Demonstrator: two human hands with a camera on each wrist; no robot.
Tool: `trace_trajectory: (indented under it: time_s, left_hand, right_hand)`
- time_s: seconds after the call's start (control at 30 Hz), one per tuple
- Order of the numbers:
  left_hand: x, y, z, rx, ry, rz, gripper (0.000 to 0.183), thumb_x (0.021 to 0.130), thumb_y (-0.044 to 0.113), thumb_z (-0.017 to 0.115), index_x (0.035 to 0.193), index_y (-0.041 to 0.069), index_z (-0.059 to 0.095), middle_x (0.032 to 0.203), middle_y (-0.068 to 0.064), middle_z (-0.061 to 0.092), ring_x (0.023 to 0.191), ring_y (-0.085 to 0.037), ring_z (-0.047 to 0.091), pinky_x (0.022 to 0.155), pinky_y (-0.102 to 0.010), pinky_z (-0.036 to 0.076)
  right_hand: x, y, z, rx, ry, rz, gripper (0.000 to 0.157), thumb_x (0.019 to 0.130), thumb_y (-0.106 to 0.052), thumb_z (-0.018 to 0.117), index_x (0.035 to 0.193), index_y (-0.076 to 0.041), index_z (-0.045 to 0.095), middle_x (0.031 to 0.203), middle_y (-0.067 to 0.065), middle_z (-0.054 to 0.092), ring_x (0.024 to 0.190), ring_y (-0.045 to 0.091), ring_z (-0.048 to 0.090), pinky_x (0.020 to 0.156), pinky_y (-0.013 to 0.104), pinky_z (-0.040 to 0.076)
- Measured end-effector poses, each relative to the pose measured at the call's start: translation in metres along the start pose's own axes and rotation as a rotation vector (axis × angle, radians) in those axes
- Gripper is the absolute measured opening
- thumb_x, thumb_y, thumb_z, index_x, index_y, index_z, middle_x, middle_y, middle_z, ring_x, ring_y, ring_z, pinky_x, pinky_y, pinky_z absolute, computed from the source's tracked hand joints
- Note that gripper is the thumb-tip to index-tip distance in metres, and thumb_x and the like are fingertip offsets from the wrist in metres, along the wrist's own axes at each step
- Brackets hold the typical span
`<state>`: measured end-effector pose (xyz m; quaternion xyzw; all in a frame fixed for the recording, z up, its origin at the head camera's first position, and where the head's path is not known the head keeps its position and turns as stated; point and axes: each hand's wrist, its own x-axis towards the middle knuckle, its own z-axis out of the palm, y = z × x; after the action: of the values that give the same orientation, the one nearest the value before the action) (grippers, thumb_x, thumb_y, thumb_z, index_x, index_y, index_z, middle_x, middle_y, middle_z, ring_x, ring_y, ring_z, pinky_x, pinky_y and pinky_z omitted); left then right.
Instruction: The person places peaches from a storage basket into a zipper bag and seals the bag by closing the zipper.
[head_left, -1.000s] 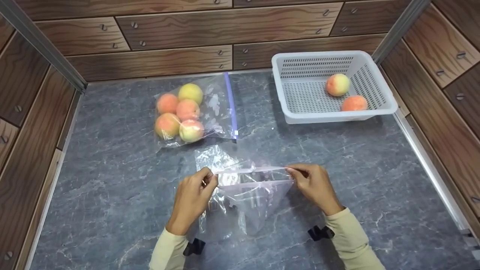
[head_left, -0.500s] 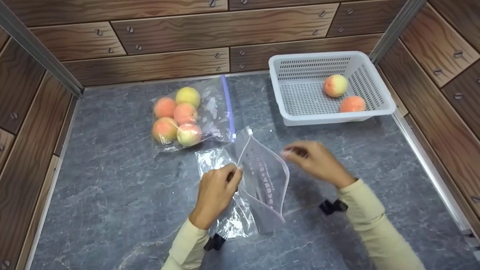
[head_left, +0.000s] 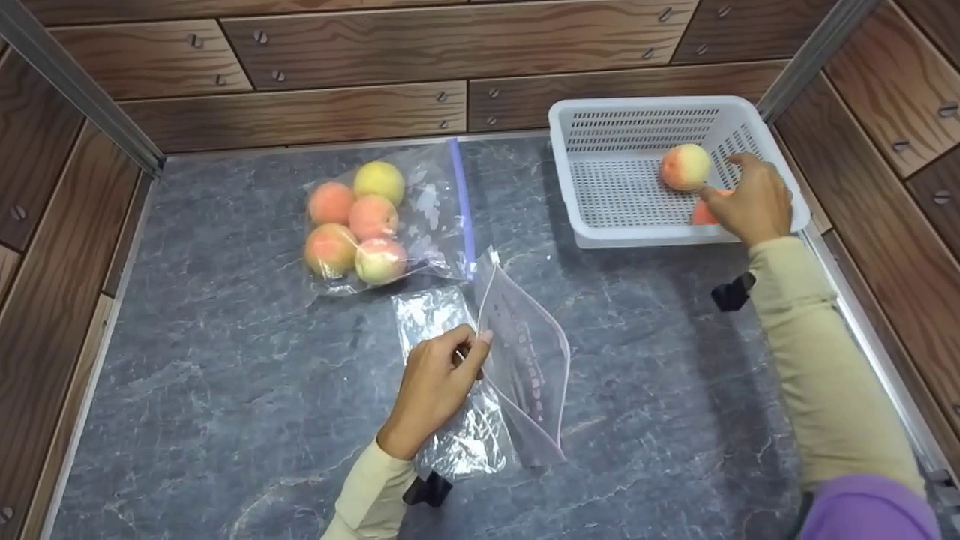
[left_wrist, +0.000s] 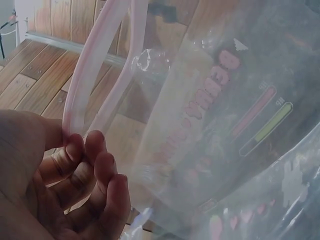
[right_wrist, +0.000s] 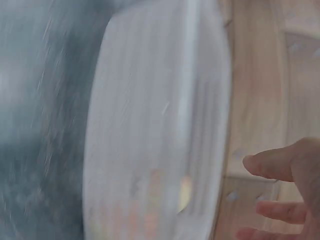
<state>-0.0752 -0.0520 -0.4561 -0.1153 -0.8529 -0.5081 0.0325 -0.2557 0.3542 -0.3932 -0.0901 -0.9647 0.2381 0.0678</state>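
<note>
My left hand (head_left: 429, 394) pinches the rim of a clear zip bag (head_left: 529, 360), whose mouth gapes to the right. In the left wrist view, thumb and fingertips hold the bag's pink edge (left_wrist: 80, 85). My right hand (head_left: 756, 201) reaches over the right end of a white perforated basket (head_left: 637, 237), fingers spread and holding nothing. Just below it, partly covered, is an orange-red peach (head_left: 703, 214); a yellow and red peach (head_left: 684, 167) lies behind. The right wrist view is blurred, with the right hand (right_wrist: 287, 185) beside the basket (right_wrist: 135, 100).
A purple-edged zip bag (head_left: 427, 202) with several peaches lies at the back left. Shiny clear plastic (head_left: 469, 442) lies flat beneath my left hand. Wood-patterned walls (head_left: 345, 120) enclose the dark marbled tabletop (head_left: 225, 375) at the back and sides.
The held bag has turned so its mouth faces right. My right hand has let go of its rim and moved right and away to the basket. My left hand still pinches the bag.
</note>
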Motion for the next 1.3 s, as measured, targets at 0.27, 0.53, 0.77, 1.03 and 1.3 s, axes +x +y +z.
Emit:
trace_trajectory:
  time_s: [0.27,0.53,0.77,1.03,1.3]
  left_hand:
    - [-0.006,-0.001,0.0,-0.014,-0.027,-0.023,0.03,0.104,0.026,0.058,0.074,0.02,0.056,0.063,0.015,0.057,0.054,-0.011,0.054,0.053,-0.024,0.045]
    - [-0.008,-0.001,-0.002,-0.066,-0.043,-0.045,0.03,0.104,0.028,0.058,0.076,0.019,0.056,0.064,0.014,0.059,0.055,-0.011,0.055,0.054,-0.024,0.048]
    - [-0.005,-0.001,-0.005,-0.106,-0.042,-0.058,0.028,0.104,0.028,0.058,0.077,0.018,0.058,0.065,0.012,0.06,0.056,-0.014,0.057,0.054,-0.024,0.048]
    - [-0.003,-0.002,-0.003,-0.12,-0.058,-0.075,0.027,0.104,0.026,0.058,0.078,0.018,0.058,0.065,0.011,0.06,0.053,-0.007,0.056,0.052,-0.024,0.048]
    - [-0.003,-0.001,-0.001,-0.089,-0.023,-0.084,0.011,0.089,0.016,0.061,0.079,0.018,0.056,0.069,0.013,0.057,0.058,-0.012,0.057,0.055,-0.022,0.046]
  right_hand:
    - [0.034,0.032,0.014,-0.088,-0.201,0.098,0.083,0.088,-0.028,0.072,0.151,0.009,0.031,0.142,0.044,0.038,0.128,0.062,0.038,0.106,0.07,0.033]
    - [0.042,0.049,0.019,-0.167,-0.325,0.142,0.088,0.083,-0.031,0.072,0.148,0.013,0.031,0.144,0.043,0.037,0.128,0.06,0.037,0.106,0.069,0.034]
    - [0.048,0.054,0.024,-0.195,-0.319,0.132,0.066,0.08,-0.034,0.077,0.117,0.014,0.052,0.118,0.039,0.052,0.104,0.054,0.049,0.087,0.067,0.042]
    - [0.045,0.055,0.013,-0.122,-0.22,0.125,0.065,0.081,-0.033,0.077,0.119,0.014,0.054,0.113,0.037,0.057,0.101,0.054,0.051,0.083,0.064,0.044]
    - [0.034,0.025,-0.025,0.056,-0.033,0.239,0.084,0.085,-0.046,0.073,0.147,0.002,0.042,0.141,0.032,0.049,0.131,0.055,0.041,0.107,0.065,0.035]
